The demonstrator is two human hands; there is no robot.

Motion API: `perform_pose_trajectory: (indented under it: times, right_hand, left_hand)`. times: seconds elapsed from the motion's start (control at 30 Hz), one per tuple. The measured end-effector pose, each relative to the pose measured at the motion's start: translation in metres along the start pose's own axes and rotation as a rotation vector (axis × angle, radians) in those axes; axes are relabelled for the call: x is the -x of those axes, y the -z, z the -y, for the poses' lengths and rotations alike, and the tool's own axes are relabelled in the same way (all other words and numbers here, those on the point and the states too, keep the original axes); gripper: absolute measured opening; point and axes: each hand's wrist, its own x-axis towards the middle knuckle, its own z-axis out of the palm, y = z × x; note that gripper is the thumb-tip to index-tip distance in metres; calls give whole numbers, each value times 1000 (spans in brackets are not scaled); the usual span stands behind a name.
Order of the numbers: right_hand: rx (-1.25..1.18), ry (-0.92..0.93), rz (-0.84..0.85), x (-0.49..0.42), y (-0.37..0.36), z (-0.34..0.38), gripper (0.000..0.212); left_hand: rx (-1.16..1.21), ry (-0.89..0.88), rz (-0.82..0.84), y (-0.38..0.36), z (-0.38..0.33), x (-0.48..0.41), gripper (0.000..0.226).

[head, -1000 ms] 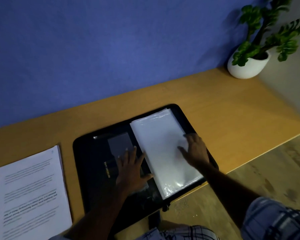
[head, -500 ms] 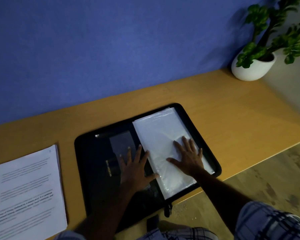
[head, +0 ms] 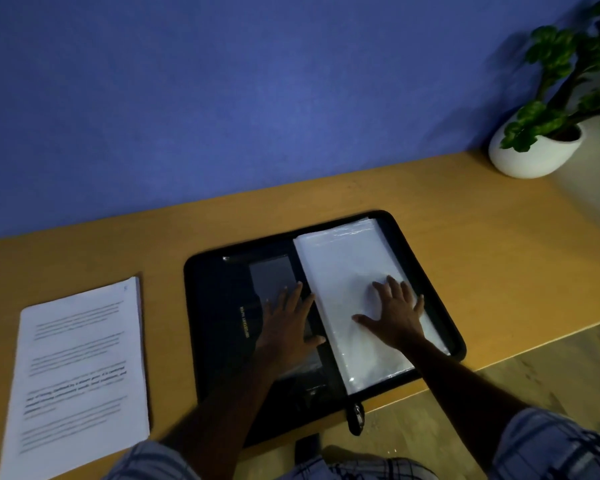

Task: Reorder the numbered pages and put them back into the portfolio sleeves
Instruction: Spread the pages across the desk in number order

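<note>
On my feed the left hand (head: pixel 284 327) lies flat with fingers straight and spread, holding nothing, palm down on the dark inner cover of the open portfolio (head: pixel 215 306). Its thumb reaches toward the spine. Just to its right, the right hand (head: pixel 395 317) is also flat and spread, pressing on the stack of clear sleeves (head: pixel 340 268) that fills the portfolio's other half. I see no printed sheet under that hand; the top sleeve looks white and glossy.

The numbered pages (head: pixel 80 358) sit in a neat pile well to the left of the left hand, on the wooden table (head: pixel 499 258), apart from the portfolio. The zipper pull (head: pixel 355 415) hangs over the table edge below and between the wrists. Far beyond the right hand stands a white plant pot (head: pixel 534 157).
</note>
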Motion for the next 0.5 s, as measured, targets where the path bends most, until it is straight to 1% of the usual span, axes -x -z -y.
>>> perform_pose_trajectory:
  times: [0.1,0.17,0.27,0.37,0.5]
  right_hand:
    - [-20,108,-244,5,5,33,60]
    - [-62,200,-315,8,2,60,47]
    - [-125,334,-293,15,-10,100,40]
    - [-156,420,-221,26,-20,139,45]
    - [-170,518,-137,46,-37,188,41]
  left_hand:
    - [40,6,-94,9,26,17,86]
    - [44,24,-123,12,46,33,83]
    - [60,82,-152,12,74,58,81]
    - [43,148,-164,13,103,87,81]
    - [53,246,-201,16,137,121,88]
